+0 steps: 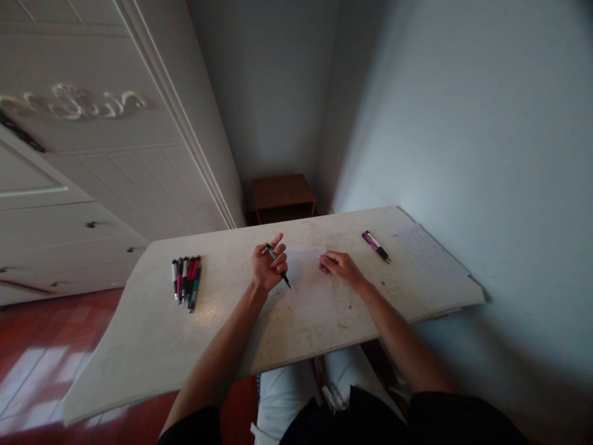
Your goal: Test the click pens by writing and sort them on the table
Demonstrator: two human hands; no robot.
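Note:
My left hand (269, 266) is turned palm up and holds a pen (285, 278), its dark tip pointing down toward the right. Beneath and between my hands lies a lined sheet of paper (310, 293). At the sheet's upper right edge rests my right hand (340, 267), its fingers curled together; whether anything is between them is hidden. Off to the left, several pens (186, 281) with white, pink, green and black barrels lie side by side. To the right of my right hand are two pens (376, 246), one purple and one whitish, both with black grips.
The white table (152, 346) has stains and a few small marks. A sheet with handwriting (428, 250) lies at its right end, beside the wall (486, 154). White cabinets (115, 154) stand at the left, and a brown wooden stand (282, 191) sits beyond the far edge.

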